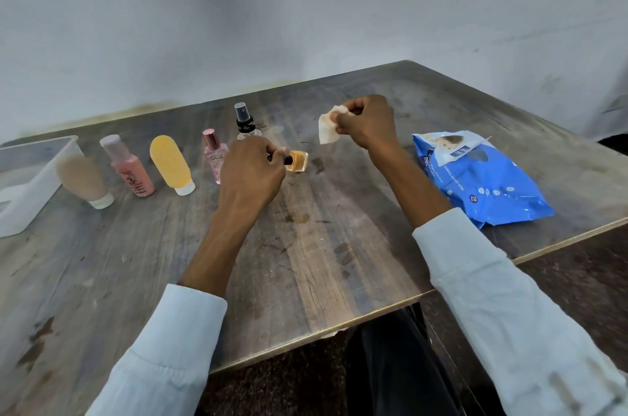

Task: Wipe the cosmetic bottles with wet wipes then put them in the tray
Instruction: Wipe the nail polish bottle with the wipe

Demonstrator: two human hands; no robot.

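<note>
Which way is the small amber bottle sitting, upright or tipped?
Tipped. The left hand holds the small amber bottle on its side by the dark cap, base pointing toward the right hand, which pinches a wet wipe.

I see soft, even, fairly dim light, with faint shadows on the table. Wide-angle bending warps the edges; the far-left tray looks blurred.

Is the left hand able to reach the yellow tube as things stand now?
Probably yes. The left hand is close to the yellow tube with bare table between them, but it already holds the small amber bottle, so it must put that down first.
</note>
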